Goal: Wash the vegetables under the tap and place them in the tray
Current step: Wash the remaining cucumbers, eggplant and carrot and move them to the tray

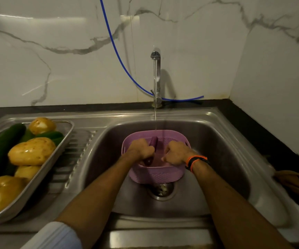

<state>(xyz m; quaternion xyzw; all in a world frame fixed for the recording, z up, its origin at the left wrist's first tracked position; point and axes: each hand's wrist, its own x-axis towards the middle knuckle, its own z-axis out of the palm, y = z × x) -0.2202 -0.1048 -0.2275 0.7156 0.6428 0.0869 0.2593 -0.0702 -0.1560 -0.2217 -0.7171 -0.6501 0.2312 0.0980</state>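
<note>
Steel tray (pixel 65 139) on the drainboard left of the sink (pixel 217 141), loaded up: yellow-skinned potatoes (pixel 32 151) piled in with dark green cucumbers (pixel 0 150), skins shiny and wet-looking. One potato at the far end, one in the middle, more toward the near edge. Cucumbers lying lengthwise, partly under the potatoes.

Down in the sink basin, a lilac plastic colander basket (pixel 156 174) with perforated walls, sitting just above the drain (pixel 161 190). Inside it, one slim purple eggplant (pixel 153 141), tilted, far end poking up past the knuckles and the rounded near end showing below the fist. Anything else in the basket: can't tell, hands in the way.

Left hand (pixel 140 149) wrapped in a fist round the middle of the eggplant, knuckles up. Right hand (pixel 178 152) beside it over the basket, fingers curled under; holding anything or gripping the rim, can't tell from this angle. Orange and black band (pixel 195 161) on the right wrist. Both forearms reaching in from the near edge, rolled white sleeve (pixel 55 236) on the left one.

Tap (pixel 156 56) running, thin stream dropping straight down to the far rim of the basket, just behind the eggplant's tip. Blue hose (pixel 120 58) looping down the marble wall behind the tap. Dark counter (pixel 253 123) along the right side, brownish cloth (pixel 296 180) lying on it near the sink edge.
</note>
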